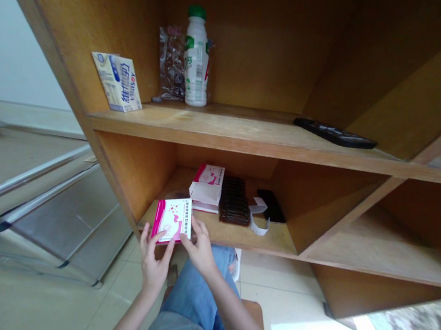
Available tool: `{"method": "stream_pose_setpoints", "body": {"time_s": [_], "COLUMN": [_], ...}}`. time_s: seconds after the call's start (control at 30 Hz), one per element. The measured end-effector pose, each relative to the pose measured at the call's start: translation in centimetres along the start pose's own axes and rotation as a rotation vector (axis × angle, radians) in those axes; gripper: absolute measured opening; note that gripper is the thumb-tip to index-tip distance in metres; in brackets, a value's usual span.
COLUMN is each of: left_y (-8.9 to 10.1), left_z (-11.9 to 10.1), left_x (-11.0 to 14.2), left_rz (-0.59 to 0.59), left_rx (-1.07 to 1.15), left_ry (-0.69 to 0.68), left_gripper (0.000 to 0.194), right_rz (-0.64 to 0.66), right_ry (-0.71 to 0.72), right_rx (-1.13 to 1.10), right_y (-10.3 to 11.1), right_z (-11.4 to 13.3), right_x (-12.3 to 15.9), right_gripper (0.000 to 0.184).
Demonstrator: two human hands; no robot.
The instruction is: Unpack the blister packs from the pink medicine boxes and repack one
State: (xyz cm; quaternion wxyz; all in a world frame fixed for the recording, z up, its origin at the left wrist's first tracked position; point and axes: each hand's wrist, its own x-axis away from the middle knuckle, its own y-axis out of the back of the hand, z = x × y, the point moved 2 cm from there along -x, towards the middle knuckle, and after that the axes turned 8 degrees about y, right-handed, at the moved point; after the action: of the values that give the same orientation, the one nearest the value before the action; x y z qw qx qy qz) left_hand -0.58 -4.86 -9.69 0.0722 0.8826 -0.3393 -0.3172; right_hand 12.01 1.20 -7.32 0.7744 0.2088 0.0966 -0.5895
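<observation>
Between my two hands is a small pink and white box (174,218), its printed face turned up, at the front edge of the lower shelf. My left hand (154,258) grips its left side and near edge, thumb on the near edge. On the right side, my right hand (200,247) holds the box with its thumb near the lower corner. Just behind lies a similar pink and white box (207,184), with a white flap at its front. Beside that stands a row of dark brown glass ampoules (235,201).
A curled white strip (258,219) and a black phone-like slab (273,207) lie at the lower shelf's right. The upper shelf (240,127) holds a Vitasoy carton (121,83), a white bottle (197,60), a clear plastic bag (171,65) and a black remote (334,133). A metal-framed rack (45,183) stands left.
</observation>
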Motion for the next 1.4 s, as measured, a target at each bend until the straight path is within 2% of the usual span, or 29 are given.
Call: {"method": "stream_pose_setpoints", "body": {"time_s": [0.13,0.23,0.37,0.57,0.67,0.77,0.87,0.93,1.0,1.07,1.13,1.2,1.27,1.4], "left_y": [-1.4,-2.2,-3.1,-2.6,-2.4,-2.9,-4.7,-6.6,-8.6,-10.2,-11.1,-11.4,-11.2,-10.3], "left_z": [-1.1,-2.6,-4.2,-4.4,-4.6,-5.2,-5.8,-6.0,-6.2,-6.0,-5.4,-4.5,-3.7,-3.2], "left_x": [0.4,0.4,0.3,1.6,1.7,0.2,-2.3,-3.6,-4.5,-4.9,-5.2,-5.7,-6.2,-6.8], "left_rz": [0.023,0.0,0.038,0.019,0.063,0.155,0.296,0.464,0.62,0.699,0.654,0.557,0.502,0.481], "left_rx": [0.101,0.108,0.162,0.256,0.323,0.427,0.542,0.544,0.522,0.508,0.489,0.454,0.431,0.458], "left_ry": [-0.005,-0.055,-0.107,-0.087,-0.089,-0.061,0.166,0.297,0.293,0.25,0.249,0.283,0.315,0.367], "left_gripper": [0.026,0.029,0.038,0.044,0.045,0.04,0.045,0.044,0.039,0.037,0.037,0.036,0.038,0.041], "right_rz": [-0.075,-0.153,-0.272,-0.292,-0.324,-0.392,-0.49,-0.562,-0.615,-0.645,-0.649,-0.641,-0.633,-0.594], "right_ry": [0.013,0.011,-0.017,-0.17,-0.218,-0.226,-0.228,-0.214,-0.193,-0.176,-0.166,-0.158,-0.157,-0.152], "right_rx": [-0.123,-0.279,-0.392,-0.608,-0.668,-0.693,-0.732,-0.733,-0.721,-0.7,-0.671,-0.649,-0.64,-0.637], "right_y": [1.5,2.7,4.1,4.0,4.5,5.9,7.9,9.3,10.6,11.7,12.4,12.8,12.9,12.6], "right_z": [-0.3,-0.4,-0.3,1.2,1.6,1.4,0.9,0.7,0.7,0.7,0.7,0.5,0.2,-0.4], "right_x": [0.8,1.1,1.8,3.9,4.3,3.7,2.8,2.3,1.9,1.5,1.3,1.1,1.0,0.4], "right_gripper": [0.056,0.056,0.055,0.058,0.059,0.06,0.056,0.05,0.047,0.046,0.046,0.047,0.048,0.052]}}
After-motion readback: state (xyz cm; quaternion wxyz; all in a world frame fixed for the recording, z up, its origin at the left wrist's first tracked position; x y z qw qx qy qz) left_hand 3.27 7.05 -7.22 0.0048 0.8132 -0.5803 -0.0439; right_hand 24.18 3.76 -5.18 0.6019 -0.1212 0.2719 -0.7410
